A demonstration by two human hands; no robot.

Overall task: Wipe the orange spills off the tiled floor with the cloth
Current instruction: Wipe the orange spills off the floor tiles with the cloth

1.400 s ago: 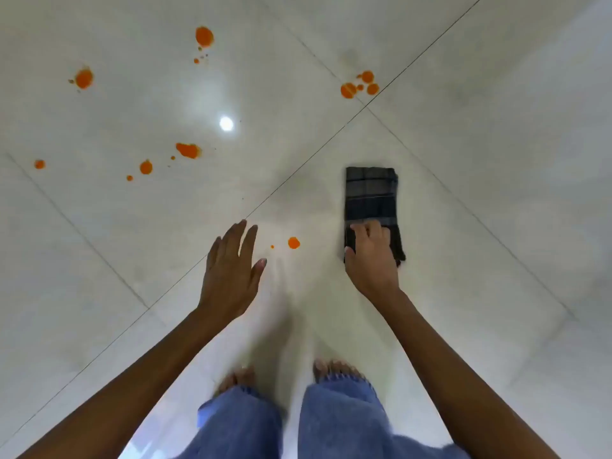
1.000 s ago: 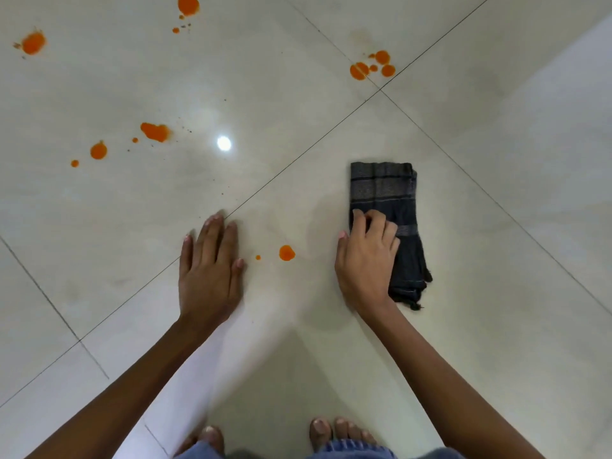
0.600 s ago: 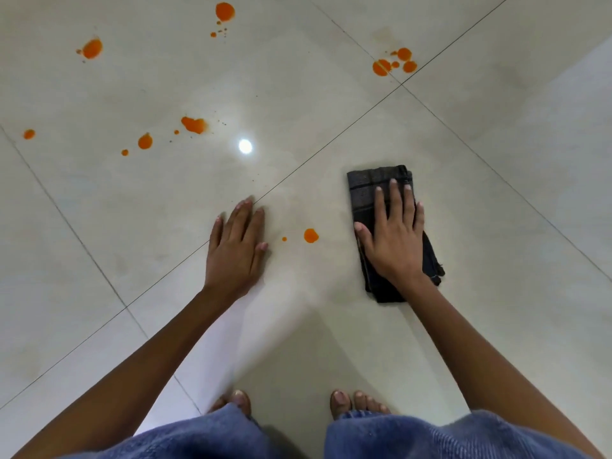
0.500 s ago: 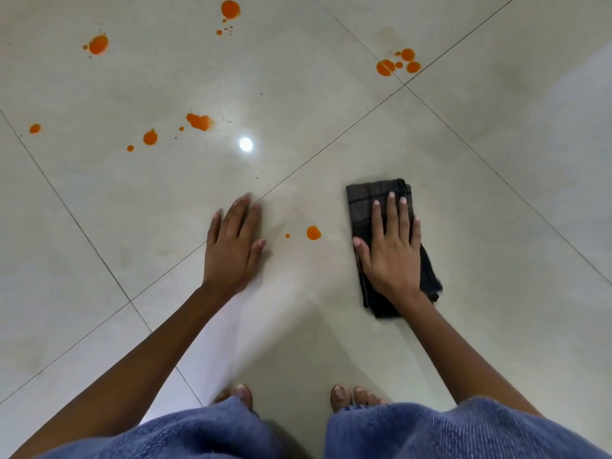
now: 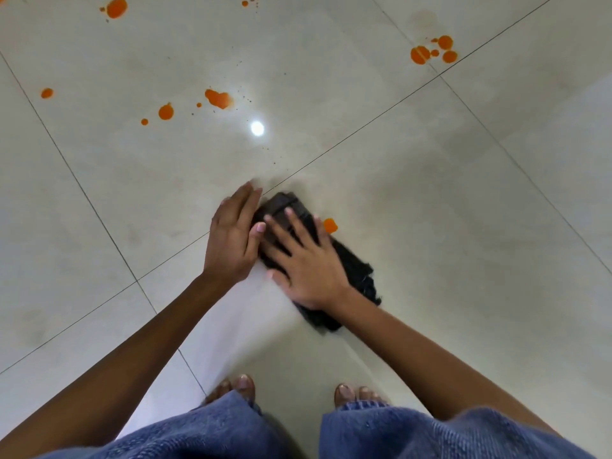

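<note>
The dark cloth (image 5: 355, 269) lies folded on the floor (image 5: 480, 233), a little ahead of the person's bare feet (image 5: 243, 386), with its far end close to a grout line (image 5: 381, 115). The right hand (image 5: 306, 265) lies flat on it, palm down, with fingers (image 5: 299, 223) straight and spread and the thumb out at the cloth's near-left edge. The left hand (image 5: 231, 241) rests palm down just beside it, its fingers straight, pressed together and pointing forward (their tips are blurred). Its thumb touches the cloth's left edge. One orange drop (image 5: 330, 225) sits at the cloth's right edge, just beside the right little finger. The other spills are well apart from the cloth. A blot (image 5: 217, 98) with smaller drops trails off to the left across the far tile, a cluster (image 5: 430, 53) lies at the far right where the grout lines cross, and more spots (image 5: 115, 8) sit along the top edge. A bright light reflection (image 5: 257, 128) shines on the tile beyond the hands. Blue jeans (image 5: 205, 432) fill the bottom of the view.
</note>
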